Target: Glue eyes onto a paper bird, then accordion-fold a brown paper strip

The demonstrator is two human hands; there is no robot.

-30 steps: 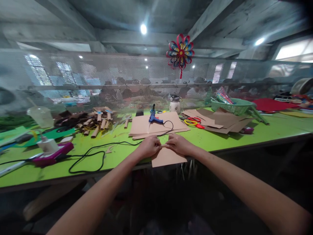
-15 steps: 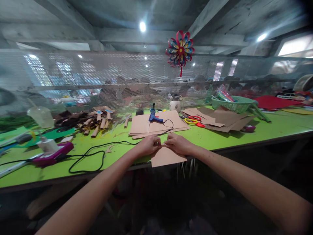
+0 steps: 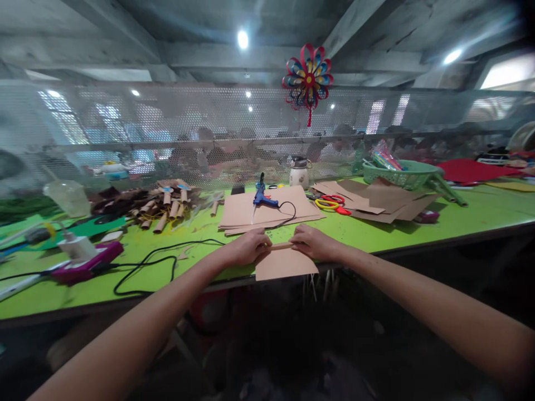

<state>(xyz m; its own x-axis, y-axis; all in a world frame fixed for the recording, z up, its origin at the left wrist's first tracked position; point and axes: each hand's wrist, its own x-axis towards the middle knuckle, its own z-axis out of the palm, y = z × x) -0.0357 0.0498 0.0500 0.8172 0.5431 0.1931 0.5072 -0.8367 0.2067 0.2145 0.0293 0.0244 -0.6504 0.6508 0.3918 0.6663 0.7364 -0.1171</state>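
A sheet of brown kraft paper [image 3: 286, 265] lies at the table's front edge, its near part hanging over. Its far edge is rolled into a narrow tube between my hands. My left hand [image 3: 251, 246] pinches the left end of the roll, and my right hand [image 3: 313, 241] pinches the right end. Just beyond them rests a stack of brown paper sheets [image 3: 234, 214], with a blue glue gun [image 3: 264, 199] standing on it. Yellow-handled scissors [image 3: 327, 204] and red-handled scissors [image 3: 333, 198] lie to the right of the stack.
A black cord [image 3: 144, 262] loops across the green table [image 3: 209, 259] on the left, near a purple power strip [image 3: 90, 263]. Several small paper rolls [image 3: 173, 209] are piled behind. Loose brown paper [image 3: 388, 203], a green basket [image 3: 407, 177] and a lidded jar [image 3: 299, 174] stand towards the back.
My hands have moved apart along the far edge of the paper, and the rolled tube now shows between them. The camera view has shifted slightly.
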